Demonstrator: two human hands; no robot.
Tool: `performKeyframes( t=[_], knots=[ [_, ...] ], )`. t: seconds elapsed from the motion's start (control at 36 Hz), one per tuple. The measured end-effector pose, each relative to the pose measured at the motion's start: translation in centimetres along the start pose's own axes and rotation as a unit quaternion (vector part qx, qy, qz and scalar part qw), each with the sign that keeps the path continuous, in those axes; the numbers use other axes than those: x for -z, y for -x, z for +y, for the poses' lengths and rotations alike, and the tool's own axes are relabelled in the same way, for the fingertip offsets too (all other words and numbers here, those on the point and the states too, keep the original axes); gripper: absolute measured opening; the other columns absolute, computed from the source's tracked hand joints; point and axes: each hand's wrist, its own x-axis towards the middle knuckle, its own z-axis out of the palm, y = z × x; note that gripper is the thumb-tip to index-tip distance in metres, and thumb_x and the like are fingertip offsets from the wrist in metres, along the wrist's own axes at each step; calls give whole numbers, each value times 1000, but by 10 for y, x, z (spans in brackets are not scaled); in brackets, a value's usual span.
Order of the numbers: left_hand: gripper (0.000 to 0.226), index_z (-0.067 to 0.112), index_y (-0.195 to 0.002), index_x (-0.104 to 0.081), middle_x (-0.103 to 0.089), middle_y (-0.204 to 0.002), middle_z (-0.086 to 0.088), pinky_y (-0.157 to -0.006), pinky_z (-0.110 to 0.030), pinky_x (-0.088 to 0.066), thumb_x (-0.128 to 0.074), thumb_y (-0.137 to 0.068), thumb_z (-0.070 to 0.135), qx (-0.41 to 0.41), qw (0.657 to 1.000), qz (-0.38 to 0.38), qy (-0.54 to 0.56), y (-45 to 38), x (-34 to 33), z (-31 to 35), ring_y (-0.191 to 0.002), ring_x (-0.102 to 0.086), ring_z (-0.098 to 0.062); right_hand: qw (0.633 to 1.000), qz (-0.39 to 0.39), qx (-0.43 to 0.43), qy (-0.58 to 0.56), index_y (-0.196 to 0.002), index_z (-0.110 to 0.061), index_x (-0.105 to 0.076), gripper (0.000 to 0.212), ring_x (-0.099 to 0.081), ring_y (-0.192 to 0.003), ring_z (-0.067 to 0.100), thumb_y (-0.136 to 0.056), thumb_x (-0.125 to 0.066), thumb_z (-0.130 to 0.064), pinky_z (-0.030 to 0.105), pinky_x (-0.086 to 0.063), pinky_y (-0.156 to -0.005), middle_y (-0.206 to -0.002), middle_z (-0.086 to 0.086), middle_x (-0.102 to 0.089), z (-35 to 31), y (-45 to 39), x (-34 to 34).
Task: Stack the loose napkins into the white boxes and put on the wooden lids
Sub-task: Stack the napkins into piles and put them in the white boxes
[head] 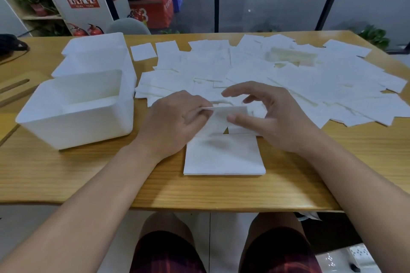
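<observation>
Nearest the person, a small squared stack of napkins [224,157] lay on the wooden counter [88,175], close to its front edge. Just above that stack the left hand [175,122] pinched one napkin [228,113] by its left edge, lifted clear of the pile. The right hand [268,115] hovered over the napkin's other end with fingers spread and loosely curved; its thumb lay along the sheet, but I could not tell whether it truly gripped.

At about nine o'clock from the hands stood the near white box [75,113], open-topped, and from where I stood it seemed to hold nothing yet. Behind it, toward eleven o'clock, the second white box [97,55] sat touching the first; its inside was hidden from view. At the far left edge of the counter lay a wooden lid [15,91] with a slot in it, not on either box.

From twelve to two o'clock the loose napkins [277,77] sprawled across most of the counter's far half, overlapping in no order, with one small square [143,51] lying apart near the boxes.

By my reckoning the job was barely begun: only a thin stack gathered, no box visibly filled, no lid placed, and the great bulk of the spread yet to be collected, squared, boxed and covered.
</observation>
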Motion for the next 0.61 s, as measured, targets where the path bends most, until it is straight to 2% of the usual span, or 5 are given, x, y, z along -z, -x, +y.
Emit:
performKeyframes(
  t=[0.19,0.33,0.42,0.47,0.61],
  knots=[
    [12,20,-105,-80,-77,-97,11,-78,-41,-56,-72,-106,28,71,988,58,126,-2,7,1,-95,-71,-18,997,78,-11,-15,-105,-20,-83,9,-70,-100,19,-103,-75,-23,51,-54,-85,-106,-5,-78,6,-1,4],
    [11,14,-103,-80,-76,-92,3,-69,-31,-53,-72,-106,21,128,961,19,244,-4,16,5,-84,-69,-15,991,23,-90,-99,-90,6,-72,54,-56,-75,50,-106,-68,-45,63,-48,-69,-81,33,-61,9,-1,10],
    [11,14,-105,-82,-79,-97,0,-79,-35,-59,-73,-104,22,148,948,-36,279,-4,17,9,-93,-73,-21,984,-15,-113,-136,-112,-18,-80,18,-56,-67,36,-105,-71,-32,39,-53,-62,-78,31,-60,-6,-1,12],
    [10,23,-106,-84,-79,-96,-2,-79,-49,-57,-75,-103,27,158,946,-69,275,-4,18,12,-91,-71,-37,976,-46,-135,-163,-120,-25,-77,19,-50,-61,22,-102,-75,-23,27,-47,-57,-71,25,-54,-10,0,13],
    [12,32,-113,-80,-66,-67,-16,-60,-31,-49,-75,-104,26,183,937,-156,254,0,25,16,-51,-56,-30,973,-103,-170,-120,-108,-22,-80,11,-52,-58,27,-98,-79,-17,34,-45,-59,-70,19,-62,-6,-1,14]
  ],
)
